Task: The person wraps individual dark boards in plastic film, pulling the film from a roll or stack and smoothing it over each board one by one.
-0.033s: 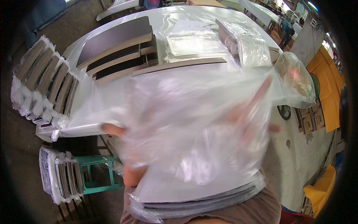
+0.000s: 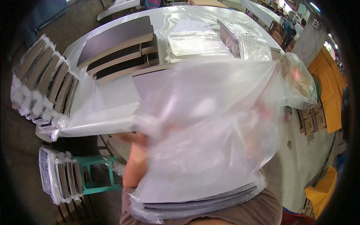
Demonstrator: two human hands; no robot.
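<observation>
A large clear plastic bag (image 2: 210,108) billows in front of me, smeared by motion. Its lower part lies around a stack of flat boards (image 2: 202,202) on my lap, with a pale sheet on top and dark edges toward me. At the bag's left side, where the film bunches, is my left hand (image 2: 133,138); its fingers are too blurred to read. My right hand (image 2: 262,112) shows only faintly through the film at the right, its fingers hidden and smeared.
On the white-covered table (image 2: 105,108) lie dark boards (image 2: 116,41), clear plastic sleeves (image 2: 197,45) and a wrapped stack (image 2: 251,41). Wrapped bundles (image 2: 48,78) stand at its left edge. A green stool (image 2: 97,176) holds another bundle (image 2: 62,176). A stuffed clear bag (image 2: 298,80) sits right.
The raised plastic has swung to the right, uncovering some table at the left and more of my left forearm. My left hand has moved right. The boards on my lap have hardly moved.
</observation>
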